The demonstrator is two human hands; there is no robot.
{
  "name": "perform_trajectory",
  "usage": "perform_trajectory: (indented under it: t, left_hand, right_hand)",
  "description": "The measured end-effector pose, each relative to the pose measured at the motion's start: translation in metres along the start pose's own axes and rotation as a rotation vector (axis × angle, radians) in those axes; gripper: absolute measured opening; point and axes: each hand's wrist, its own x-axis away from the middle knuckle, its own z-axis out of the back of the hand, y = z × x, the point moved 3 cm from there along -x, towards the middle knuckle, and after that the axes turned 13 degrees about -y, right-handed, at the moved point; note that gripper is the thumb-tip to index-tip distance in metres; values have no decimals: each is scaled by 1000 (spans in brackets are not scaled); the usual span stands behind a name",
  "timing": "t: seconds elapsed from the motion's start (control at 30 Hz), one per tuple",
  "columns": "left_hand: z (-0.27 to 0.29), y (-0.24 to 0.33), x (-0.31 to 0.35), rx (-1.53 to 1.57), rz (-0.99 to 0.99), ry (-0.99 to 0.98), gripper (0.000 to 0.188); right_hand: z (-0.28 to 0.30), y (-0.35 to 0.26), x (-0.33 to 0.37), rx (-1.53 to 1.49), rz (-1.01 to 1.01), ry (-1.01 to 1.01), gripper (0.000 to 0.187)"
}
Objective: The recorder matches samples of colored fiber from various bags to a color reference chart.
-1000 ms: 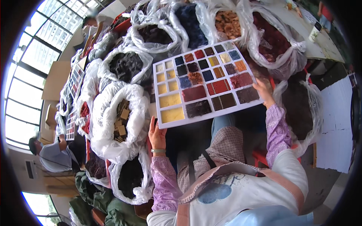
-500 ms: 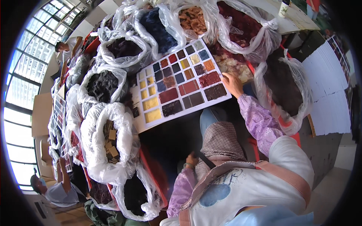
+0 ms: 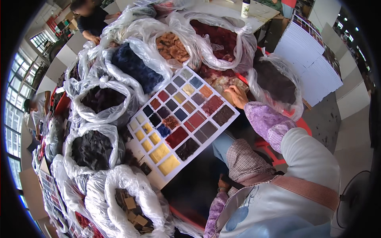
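Right forearm [image 3: 264, 118], purple-sleeved, reaches from near right toward far left. Right hand [image 3: 237, 96] at its end, back of hand up, fingers bent and pointing left, grip unclear. Left forearm [image 3: 215, 212] low, close to torso, partly hidden. Left hand [image 3: 223, 184] in shadow, fingers look curled, grip unclear. Hands well apart, right one farther out.

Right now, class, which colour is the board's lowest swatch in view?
The lowest swatch is yellow, best seen in the head view.
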Motion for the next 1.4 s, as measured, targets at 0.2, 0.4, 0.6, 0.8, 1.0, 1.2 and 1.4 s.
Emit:
perform_trajectory:
  t: [0.2,0.4,0.6,0.8,1.0,1.2,1.4]
  left_hand:
    - [40,-24,-30,159,-149,-43,39]
    - [71,-61,-30,-534,341,-326,38]
    - [160,219,59,11,-90,-748,35]
    - [282,407,-89,-252,-521,321,19]
    - [343,464,-254,-1002,-521,327,22]
    - [370,468,-318,-1147,-360,551,8]
    - [349,505,-277,-1246,-200,481,12]
  right_hand:
    - [8,-2,-5,27,-31,4,32]
    - [1,-16,-20,-14,43,51,31]
    - [22,-25,-1,-160,-117,80,18]
    - [69,-31,-32,-521,25,240,7]
    - [130,74,31,-289,-372,344,10]
    - [123,170,29,-127,-570,239,9]
    - [96,191,-13,136,-719,-237,63]
